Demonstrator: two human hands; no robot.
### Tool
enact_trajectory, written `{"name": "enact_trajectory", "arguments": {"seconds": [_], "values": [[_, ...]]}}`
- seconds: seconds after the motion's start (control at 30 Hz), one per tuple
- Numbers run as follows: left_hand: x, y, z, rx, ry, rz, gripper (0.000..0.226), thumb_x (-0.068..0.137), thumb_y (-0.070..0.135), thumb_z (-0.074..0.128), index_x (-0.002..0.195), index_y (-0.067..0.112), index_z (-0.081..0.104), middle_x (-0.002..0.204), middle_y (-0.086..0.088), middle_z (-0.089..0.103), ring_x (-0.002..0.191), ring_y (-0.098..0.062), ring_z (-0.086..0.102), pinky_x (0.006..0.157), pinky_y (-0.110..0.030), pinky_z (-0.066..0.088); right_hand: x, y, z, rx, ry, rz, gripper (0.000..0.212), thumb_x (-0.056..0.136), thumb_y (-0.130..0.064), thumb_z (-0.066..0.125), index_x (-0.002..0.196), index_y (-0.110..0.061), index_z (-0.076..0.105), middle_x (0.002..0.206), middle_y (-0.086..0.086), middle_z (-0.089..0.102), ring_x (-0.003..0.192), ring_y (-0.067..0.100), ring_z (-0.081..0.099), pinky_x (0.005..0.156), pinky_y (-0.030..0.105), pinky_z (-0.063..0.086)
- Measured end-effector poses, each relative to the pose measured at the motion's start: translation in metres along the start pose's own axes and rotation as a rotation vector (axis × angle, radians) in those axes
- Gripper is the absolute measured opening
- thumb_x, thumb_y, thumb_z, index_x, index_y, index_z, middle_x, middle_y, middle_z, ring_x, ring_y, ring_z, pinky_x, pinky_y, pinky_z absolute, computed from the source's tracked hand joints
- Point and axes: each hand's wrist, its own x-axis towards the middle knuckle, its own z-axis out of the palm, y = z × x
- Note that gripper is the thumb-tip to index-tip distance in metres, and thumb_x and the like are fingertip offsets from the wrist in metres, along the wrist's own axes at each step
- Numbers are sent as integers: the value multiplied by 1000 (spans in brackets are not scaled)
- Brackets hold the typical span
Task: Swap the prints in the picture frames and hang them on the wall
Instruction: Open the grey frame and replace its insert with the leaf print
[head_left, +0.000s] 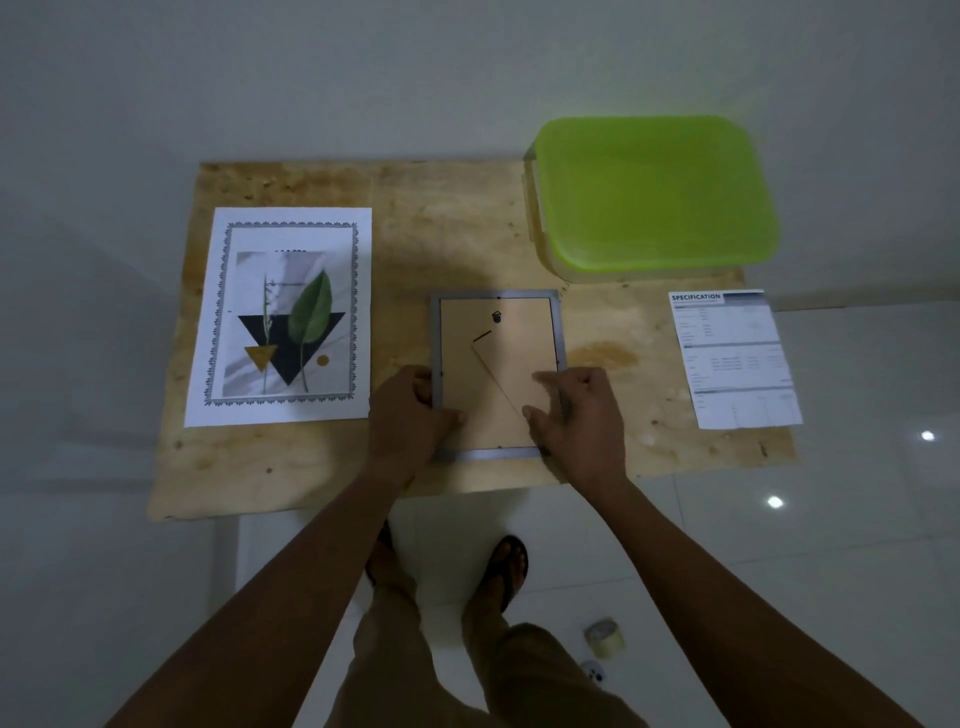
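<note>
The picture frame (496, 358) lies face down. My left hand (410, 410) grips its left edge. My right hand (576, 415) holds its right edge, fingers bent on the back. The leaf print (285, 322) lies left of the frame. I think the swap is only starting, and nothing is hung yet.

One picture frame (496, 364), grey, upright format, lying face down at the centre front of the plywood tabletop (415, 234); its tan backing board faces up, with a small hanger near the top and the stand leg folded flat. One leaf print (285, 322), a green leaf over dark and gold triangles, face up, left of the frame, resting on a larger white bordered sheet (291, 221). One specification sheet (732, 358), white, printed, face up, at the right edge.
</note>
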Motion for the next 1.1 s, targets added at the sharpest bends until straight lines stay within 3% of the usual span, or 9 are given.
{"name": "enact_trajectory", "arguments": {"seconds": [0.17, 0.3, 0.4, 0.53, 0.67, 0.77, 0.93, 1.03, 1.1], "values": [[-5, 0, 3, 26, 17, 36, 75, 57, 24, 94, 124, 15, 60, 105, 1, 67, 93, -18, 65, 75, -28, 56, -26, 11, 12, 43, -122, -132, 40, 79, -55, 73, 108, -27, 78, 121, -5, 55, 98, 16, 53, 81, 44, 53], [-7, 3, 2, 12, 20, 59, 72, 60, 20, 93, 124, 13, 61, 97, 5, 63, 86, -14, 62, 65, -15, 46, -24, 11, 16, 26, -123, -127, 43, 75, -62, 69, 100, -28, 80, 122, -6, 55, 101, 16, 49, 82, 46, 51], [-11, 4, 1, 36, 24, 97, 68, 63, 20, 92, 124, 11, 63, 92, 7, 61, 78, -9, 58, 61, -11, 44, -22, 10, 18, 22, -124, -113, 33, 74, -54, 78, 97, -30, 81, 121, -5, 55, 100, 16, 48, 84, 44, 48], [-11, 5, 0, 121, 31, 127, 61, 63, 26, 92, 115, 8, 67, 86, 0, 64, 80, -20, 62, 73, -38, 56, -20, 11, 20, 63, -126, -83, 23, 73, -43, 85, 93, -32, 81, 119, -9, 51, 98, 17, 49, 87, 41, 44], [-11, 4, -2, 136, 29, 130, 67, 65, 24, 91, 122, 2, 65, 88, -2, 62, 82, -18, 59, 78, -37, 54, -17, 9, 21, 108, -141, -41, 21, 71, -40, 88, 90, -38, 80, 114, -11, 47, 101, 17, 48, 88, 44, 46], [-11, 6, -5, 139, 11, 114, 68, 64, 25, 92, 122, 3, 66, 94, -5, 69, 84, -16, 62, 76, -30, 52, -8, 0, 18, 84, -180, 54, 25, 62, -39, 93, 81, -44, 77, 106, -13, 46, 102, 13, 50, 89, 38, 46], [-10, 9, -8, 145, -6, 71, 60, 63, 24, 92, 114, 2, 70, 75, 8, 58, 65, 0, 50, 58, -10, 38, 14, -12, 14, -24, -301, 160, 34, 55, -36, 97, 59, -46, 64, 101, -6, 46, 100, 16, 52, 80, 38, 49], [-10, 8, -8, 144, 5, 80, 60, 62, 25, 93, 113, 2, 71, 79, 3, 63, 72, -10, 58, 67, -24, 49, 21, -15, 19, -42, -328, 233, 31, 51, -34, 95, 59, -35, 65, 101, -3, 56, 99, 17, 57, 84, 37, 51], [-11, 10, -9, 160, 5, 89, 57, 61, 27, 93, 109, 3, 72, 79, -1, 66, 74, -15, 61, 72, -33, 53, 26, -18, 22, -35, -366, 255, 37, 48, -38, 92, 72, -42, 65, 100, 1, 62, 99, 21, 61, 87, 39, 53]]}}
